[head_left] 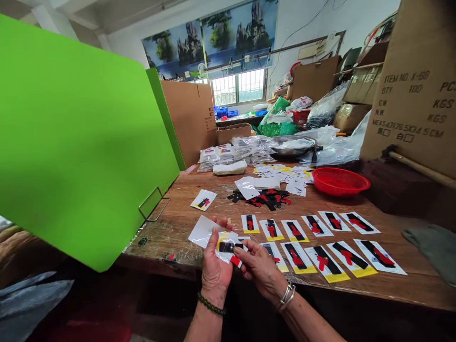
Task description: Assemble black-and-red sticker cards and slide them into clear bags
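Observation:
My left hand (216, 268) is closed around a glossy plastic bag (203, 232), thumb on top, above the table's front edge. My right hand (261, 268) pinches a yellow-and-white card with a black-and-red piece (226, 247) on it, at the bag's right end. Part of the card appears to lie under or inside the clear plastic; my fingers hide how far. Just right of my hands, two rows of white-and-yellow cards (298, 256) lie on the table, each bearing a black strip and a red piece. Beyond my left hand lies a small stack of packed cards (204, 199).
Loose black and red pieces (270, 198) are heaped mid-table, with scattered cards (285, 173) behind them. A red basket (341, 182) stands at the right. Packed bags (245, 148) are piled at the back. A green panel (89, 133) and a large carton (409, 90) flank the table.

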Motion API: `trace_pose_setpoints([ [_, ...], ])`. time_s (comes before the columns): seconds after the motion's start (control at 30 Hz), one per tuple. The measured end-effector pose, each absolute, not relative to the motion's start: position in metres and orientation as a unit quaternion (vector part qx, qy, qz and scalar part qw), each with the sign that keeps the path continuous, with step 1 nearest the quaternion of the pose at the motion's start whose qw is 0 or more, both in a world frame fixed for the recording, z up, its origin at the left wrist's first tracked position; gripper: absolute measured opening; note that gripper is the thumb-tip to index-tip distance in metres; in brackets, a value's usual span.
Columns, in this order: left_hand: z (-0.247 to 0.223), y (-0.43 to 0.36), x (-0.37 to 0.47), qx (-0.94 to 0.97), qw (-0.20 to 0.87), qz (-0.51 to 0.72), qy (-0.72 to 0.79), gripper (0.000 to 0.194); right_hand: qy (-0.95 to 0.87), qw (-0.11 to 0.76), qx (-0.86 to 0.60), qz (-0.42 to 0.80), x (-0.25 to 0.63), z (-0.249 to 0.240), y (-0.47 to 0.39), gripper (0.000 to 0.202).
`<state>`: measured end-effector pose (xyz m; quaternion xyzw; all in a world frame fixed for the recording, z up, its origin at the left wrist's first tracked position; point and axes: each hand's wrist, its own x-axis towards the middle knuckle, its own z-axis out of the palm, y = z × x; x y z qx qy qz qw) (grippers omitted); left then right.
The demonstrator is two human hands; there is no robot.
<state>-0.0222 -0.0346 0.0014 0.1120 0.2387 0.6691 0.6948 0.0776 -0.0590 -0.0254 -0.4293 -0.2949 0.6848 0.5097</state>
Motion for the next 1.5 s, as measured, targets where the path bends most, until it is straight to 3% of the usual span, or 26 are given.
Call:
trace_pose_setpoints([
  [0.13,0.001,-0.034,-0.021,0.103,0.696,0.669,0.239,0.036,-0.318,0.476,-0.417,0.706,0.084,-0.022,-0.058,0.055],
  [0.33,-0.001,-0.036,-0.013,0.14,0.696,0.658,0.253,0.046,-0.324,0.513,-0.446,0.658,0.087,-0.022,-0.05,0.052],
  [0.63,-0.001,-0.04,-0.007,0.152,0.7,0.643,0.273,0.038,-0.381,0.531,-0.436,0.619,0.089,-0.023,-0.045,0.046],
  [0.83,-0.001,-0.044,-0.007,0.153,0.715,0.628,0.267,0.052,-0.354,0.544,-0.443,0.618,0.084,-0.022,-0.043,0.049],
  [0.9,-0.004,-0.044,-0.006,0.146,0.71,0.631,0.277,0.048,-0.343,0.558,-0.445,0.611,0.082,-0.023,-0.043,0.055],
  [1.03,-0.006,-0.044,-0.001,0.104,0.709,0.641,0.277,0.03,-0.341,0.529,-0.445,0.637,0.078,-0.026,-0.042,0.049],
  [1.13,-0.004,-0.045,0.001,0.067,0.703,0.654,0.271,0.024,-0.328,0.577,-0.453,0.595,0.075,-0.025,-0.039,0.05],
  [1.2,-0.002,-0.045,0.0,0.041,0.704,0.656,0.269,0.024,-0.347,0.587,-0.46,0.569,0.075,-0.023,-0.038,0.048],
  [1.37,-0.004,-0.046,-0.005,0.039,0.716,0.646,0.264,0.029,-0.387,0.49,-0.438,0.646,0.078,-0.024,-0.04,0.042],
  [1.5,-0.007,-0.048,0.001,0.008,0.711,0.662,0.238,0.03,-0.39,0.575,-0.474,0.541,0.076,-0.025,-0.037,0.044],
])
